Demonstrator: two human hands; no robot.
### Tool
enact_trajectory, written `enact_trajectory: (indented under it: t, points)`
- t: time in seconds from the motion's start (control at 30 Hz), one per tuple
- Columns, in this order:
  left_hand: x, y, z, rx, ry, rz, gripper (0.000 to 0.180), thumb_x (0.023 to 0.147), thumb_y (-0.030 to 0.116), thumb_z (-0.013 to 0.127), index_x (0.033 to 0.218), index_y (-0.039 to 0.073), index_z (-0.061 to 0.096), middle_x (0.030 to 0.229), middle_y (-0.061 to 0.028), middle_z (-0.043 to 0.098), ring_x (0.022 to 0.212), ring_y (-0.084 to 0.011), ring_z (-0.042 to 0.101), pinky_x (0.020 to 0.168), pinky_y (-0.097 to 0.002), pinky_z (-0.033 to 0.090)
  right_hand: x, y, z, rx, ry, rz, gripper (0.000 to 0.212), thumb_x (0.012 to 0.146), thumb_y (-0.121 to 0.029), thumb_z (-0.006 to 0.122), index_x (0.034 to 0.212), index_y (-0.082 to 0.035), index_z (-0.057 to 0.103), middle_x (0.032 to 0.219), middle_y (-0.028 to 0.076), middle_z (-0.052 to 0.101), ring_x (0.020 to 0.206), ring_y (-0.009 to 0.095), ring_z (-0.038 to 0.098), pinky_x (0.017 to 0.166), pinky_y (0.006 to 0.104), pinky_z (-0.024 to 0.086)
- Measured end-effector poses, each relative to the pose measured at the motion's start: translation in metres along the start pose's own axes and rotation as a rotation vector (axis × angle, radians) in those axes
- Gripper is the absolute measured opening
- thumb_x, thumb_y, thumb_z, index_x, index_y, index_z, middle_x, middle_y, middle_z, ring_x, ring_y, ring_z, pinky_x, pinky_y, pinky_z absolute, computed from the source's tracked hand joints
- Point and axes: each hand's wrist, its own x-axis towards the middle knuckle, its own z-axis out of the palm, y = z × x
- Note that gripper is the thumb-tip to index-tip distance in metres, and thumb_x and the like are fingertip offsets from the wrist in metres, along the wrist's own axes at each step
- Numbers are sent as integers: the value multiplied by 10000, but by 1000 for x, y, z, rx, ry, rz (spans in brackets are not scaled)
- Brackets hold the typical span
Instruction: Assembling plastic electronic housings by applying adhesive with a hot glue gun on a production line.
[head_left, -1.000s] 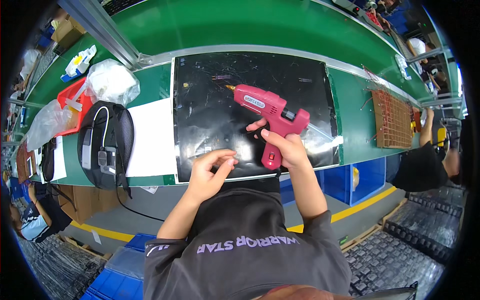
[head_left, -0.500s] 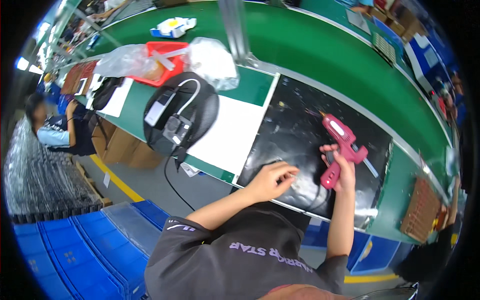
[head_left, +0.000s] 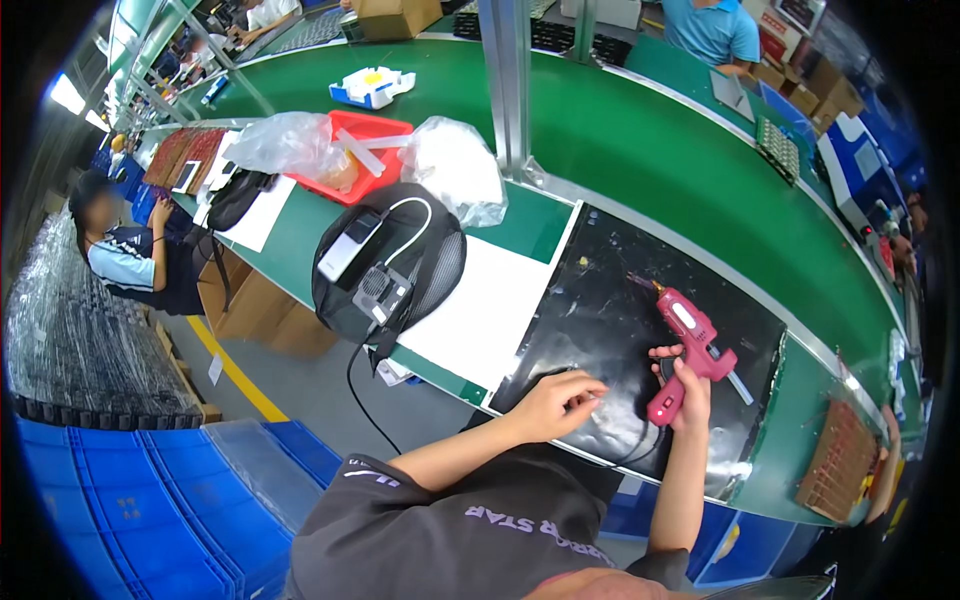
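Note:
My right hand (head_left: 692, 397) is closed around the handle of a dark-pink hot glue gun (head_left: 688, 322). Its nozzle points away over the black work mat (head_left: 540, 350), and a pale glue stick (head_left: 740, 387) sticks out of its back. A dark cord runs from the handle toward the mat's near edge. Above the mat's near left part is my left hand (head_left: 556, 405), fingers curled in toward the thumb; whatever the fingertips may hold is too small or hidden to make out.
Left of the mat lie a white sheet (head_left: 490, 300) and a black mesh bag (head_left: 440, 262) with a white device and cable. Behind stand a red bin (head_left: 372, 183) and plastic bags (head_left: 455, 170). A metal post (head_left: 507, 90) rises at the green conveyor (head_left: 640, 150). Brown board (head_left: 838, 462) at right.
The whole scene sits lower in the picture, as the view has tilted up. Both hands keep nearly the same pose, the glue gun still in the right.

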Motion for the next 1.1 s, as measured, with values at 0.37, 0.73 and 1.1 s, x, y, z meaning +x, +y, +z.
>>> enact_trajectory:
  t: [0.37,0.73,1.1]
  points:
    - [-5,-2,2,4,23,37,170,813,6,622,983,-7,630,849,-88,626,662,-131,602,589,-233,473,-4,-1,-2,-9,-12,-9,253,820,-92,609,1049,-20,530,981,140,629,991,287,616,820,359,527]
    - [-2,-2,4,21,8,63,181,827,13,617,1006,-6,628,844,-92,639,669,-128,611,579,-225,471,-3,-7,-3,11,-57,7,177,842,-62,595,1008,-12,556,999,167,634,975,257,621,817,341,514]
    - [-4,-3,8,14,-2,20,247,823,20,619,1069,-5,608,895,-111,682,746,-157,652,642,-252,502,-5,-7,-4,-9,-81,-21,183,837,-42,591,1012,-10,551,989,161,637,959,242,622,809,331,504]
